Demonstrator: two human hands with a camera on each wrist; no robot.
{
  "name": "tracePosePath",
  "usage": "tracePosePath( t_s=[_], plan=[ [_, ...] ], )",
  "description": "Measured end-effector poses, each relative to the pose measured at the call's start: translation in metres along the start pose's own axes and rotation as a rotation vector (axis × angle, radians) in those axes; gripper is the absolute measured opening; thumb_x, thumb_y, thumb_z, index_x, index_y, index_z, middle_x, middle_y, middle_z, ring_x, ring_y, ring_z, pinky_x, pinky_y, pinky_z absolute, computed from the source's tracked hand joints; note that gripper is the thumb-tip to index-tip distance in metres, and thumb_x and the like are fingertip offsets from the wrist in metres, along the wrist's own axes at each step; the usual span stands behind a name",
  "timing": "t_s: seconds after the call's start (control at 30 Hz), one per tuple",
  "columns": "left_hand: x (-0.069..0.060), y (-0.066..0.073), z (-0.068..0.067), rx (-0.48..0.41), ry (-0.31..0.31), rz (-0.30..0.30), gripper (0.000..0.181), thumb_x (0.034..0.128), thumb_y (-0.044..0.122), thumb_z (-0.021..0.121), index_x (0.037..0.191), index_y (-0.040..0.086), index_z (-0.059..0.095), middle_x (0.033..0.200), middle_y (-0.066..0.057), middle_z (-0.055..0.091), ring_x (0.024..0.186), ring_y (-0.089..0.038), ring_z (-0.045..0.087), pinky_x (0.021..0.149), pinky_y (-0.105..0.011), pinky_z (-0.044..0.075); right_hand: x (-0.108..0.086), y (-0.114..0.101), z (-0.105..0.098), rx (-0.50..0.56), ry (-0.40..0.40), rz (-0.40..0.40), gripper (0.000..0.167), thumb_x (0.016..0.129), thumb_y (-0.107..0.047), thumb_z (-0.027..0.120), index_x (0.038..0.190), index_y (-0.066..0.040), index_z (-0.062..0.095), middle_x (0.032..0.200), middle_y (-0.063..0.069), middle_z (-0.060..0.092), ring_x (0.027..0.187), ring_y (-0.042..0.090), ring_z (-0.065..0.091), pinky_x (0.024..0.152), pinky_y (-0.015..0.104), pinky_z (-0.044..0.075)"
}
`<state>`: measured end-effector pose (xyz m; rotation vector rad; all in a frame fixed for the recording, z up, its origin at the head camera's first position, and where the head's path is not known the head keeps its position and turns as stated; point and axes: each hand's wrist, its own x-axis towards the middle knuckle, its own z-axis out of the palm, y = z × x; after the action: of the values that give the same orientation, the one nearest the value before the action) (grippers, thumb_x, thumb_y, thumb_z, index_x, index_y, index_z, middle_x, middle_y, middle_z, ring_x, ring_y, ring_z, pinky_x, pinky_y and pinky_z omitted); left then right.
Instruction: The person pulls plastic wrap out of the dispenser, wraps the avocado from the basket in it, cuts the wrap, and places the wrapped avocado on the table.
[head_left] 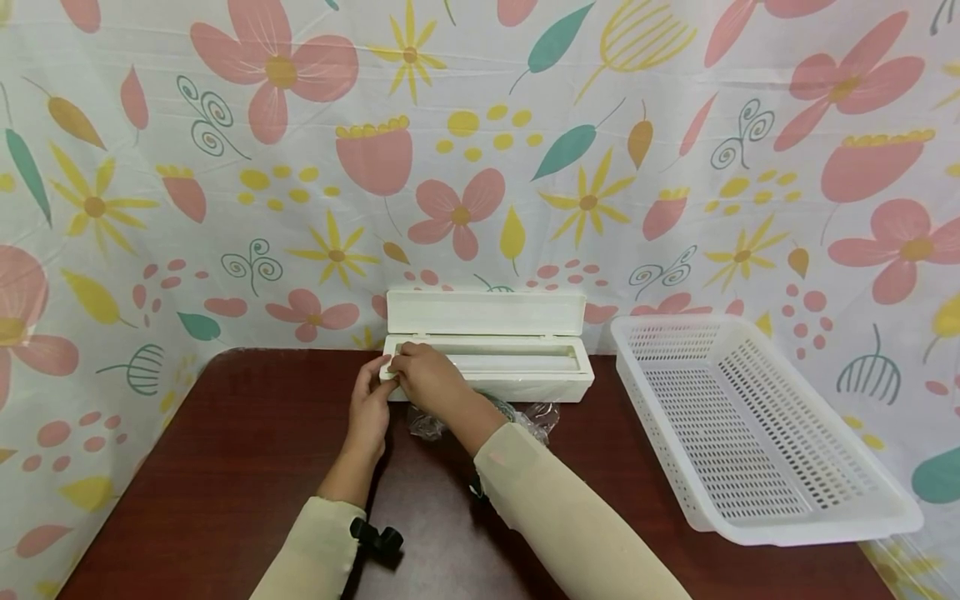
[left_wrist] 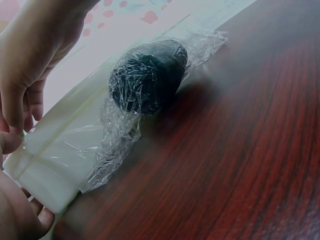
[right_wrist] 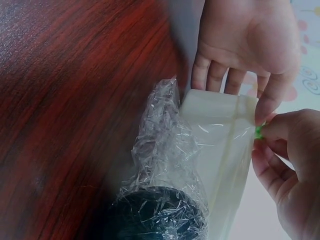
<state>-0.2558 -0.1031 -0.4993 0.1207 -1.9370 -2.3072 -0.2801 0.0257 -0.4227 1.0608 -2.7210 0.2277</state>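
White box [head_left: 525, 391] sits at the desk's [head_left: 225, 467] far edge, its lid [head_left: 486, 314] raised before the patterned cloth [head_left: 487, 100]. The left hand [head_left: 369, 417] grips its left end, thumb by the top edge and fingers lower down, probably to steady it while the right hand [head_left: 431, 379], reaching across the front, pinches a small green piece [right_wrist: 258, 132] there. Clear film [right_wrist: 162, 125] drapes over the box's front and wraps a dark object [left_wrist: 150, 75]. Leftward and nearer the person, there is room for the forearms; rightward, the white basket's [head_left: 825, 533] rim stands near the box, limiting sideways movement.
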Motion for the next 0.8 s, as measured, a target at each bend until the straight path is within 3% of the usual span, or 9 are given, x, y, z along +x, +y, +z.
tracePosePath(
  t_s=[0.53,0.8],
  plan=[
    [-0.0002,0.0021,0.0007,-0.015,0.005,0.001,0.045,0.1026,0.015,0.057,0.147,0.012,0.047,0.169,-0.009,0.021,0.158,-0.020,0.013,0.128,-0.044,0.015,-0.0005,-0.0007,-0.0029,0.013,-0.033,0.035,0.024,0.104,-0.017,0.056,0.119,-0.017,0.074,0.111,0.000,0.066,0.102,0.017,0.065,0.088,0.025,0.055],
    [-0.0005,0.0013,0.0000,-0.006,-0.009,-0.001,0.045,0.1030,0.015,0.055,0.147,0.012,0.046,0.170,-0.009,0.014,0.159,-0.023,0.007,0.128,-0.047,0.013,-0.0011,-0.0003,-0.0036,0.011,-0.033,0.039,0.025,0.104,-0.016,0.056,0.120,-0.017,0.075,0.111,0.000,0.066,0.102,0.017,0.065,0.088,0.025,0.055]
  ],
)
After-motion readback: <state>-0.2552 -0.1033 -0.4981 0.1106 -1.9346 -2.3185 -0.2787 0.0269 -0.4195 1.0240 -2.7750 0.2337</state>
